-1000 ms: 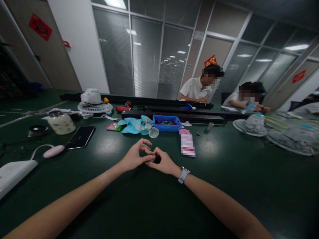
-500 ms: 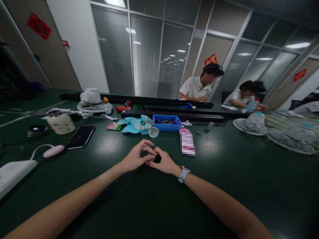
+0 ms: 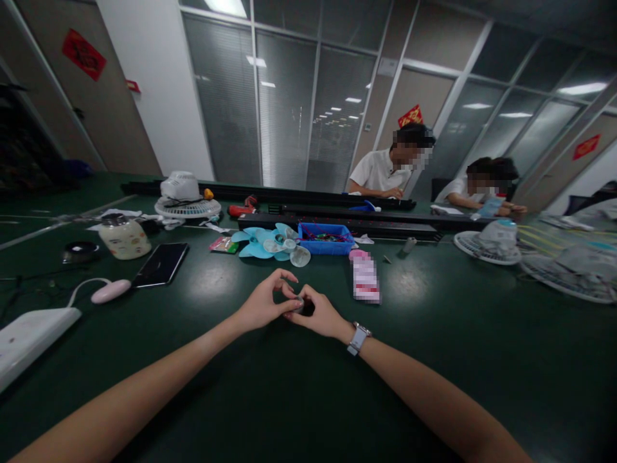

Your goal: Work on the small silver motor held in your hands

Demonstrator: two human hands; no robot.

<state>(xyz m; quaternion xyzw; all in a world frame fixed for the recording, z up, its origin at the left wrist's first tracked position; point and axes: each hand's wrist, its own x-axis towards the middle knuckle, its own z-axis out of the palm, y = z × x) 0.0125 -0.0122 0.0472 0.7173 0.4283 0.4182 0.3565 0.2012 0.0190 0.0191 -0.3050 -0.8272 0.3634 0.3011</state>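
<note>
Close together over the middle of the dark green table, my left hand (image 3: 270,301) and my right hand (image 3: 319,312) meet at the fingertips. Between them is a small grey round piece (image 3: 299,305), mostly covered by the fingers, so its kind cannot be made out. The left thumb and a fingertip press on it, while the other left fingers curve loosely above. My right thumb and index finger pinch it from the other side. Beyond the hands lie light blue fan blades (image 3: 260,243) and a blue bin (image 3: 328,244) of wires and small parts.
A pink-and-white packet (image 3: 365,276) lies right of the hands, with a small metal cylinder (image 3: 410,245) behind it. At left are a phone (image 3: 160,264), a jar (image 3: 124,239) and a white power strip (image 3: 33,337). Fan housings (image 3: 489,244) stand at right. Two people sit across the table.
The camera view has shifted slightly, so everything sits a little further right. Both hands keep nearly the same pose around the grey piece, which shows slightly more between the fingertips.
</note>
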